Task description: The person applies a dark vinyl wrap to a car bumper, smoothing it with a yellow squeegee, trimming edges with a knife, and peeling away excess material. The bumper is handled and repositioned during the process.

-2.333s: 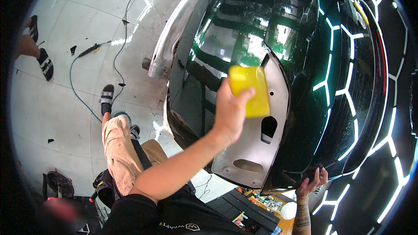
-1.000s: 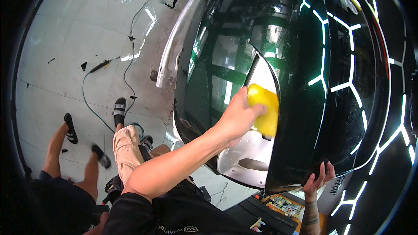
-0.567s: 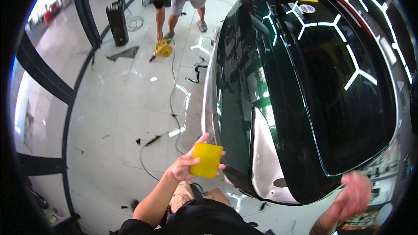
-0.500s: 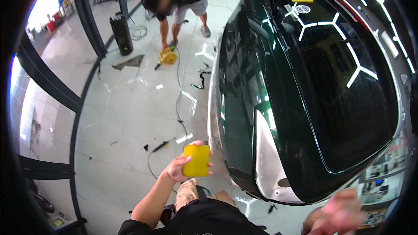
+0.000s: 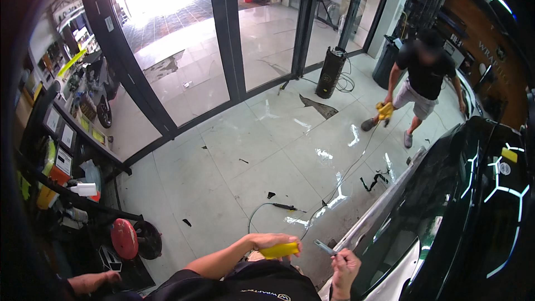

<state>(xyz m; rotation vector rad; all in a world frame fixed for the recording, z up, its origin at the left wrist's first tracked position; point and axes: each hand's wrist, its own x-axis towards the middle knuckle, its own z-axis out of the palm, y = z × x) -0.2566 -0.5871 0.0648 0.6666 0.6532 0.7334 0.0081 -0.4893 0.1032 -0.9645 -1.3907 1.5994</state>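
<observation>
Left hand [image 5: 273, 242] clamped on yellow pad [image 5: 278, 251]; right hand [image 5: 345, 262] pinched grey tool [image 5: 324, 247] beside car edge [image 5: 379, 212]; open floor [image 5: 245, 150] ahead.

Your yellow squeegee [image 5: 278, 250] looks smooth plastic; beside it the black car [image 5: 462, 212] is mirror-glossy, the floor tiles [image 5: 251, 145] polished.

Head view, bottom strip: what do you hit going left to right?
Red round disc → left hand gripping flat yellow squeegee → small grey blade tool pinched in right hand → glossy black car body.
</observation>
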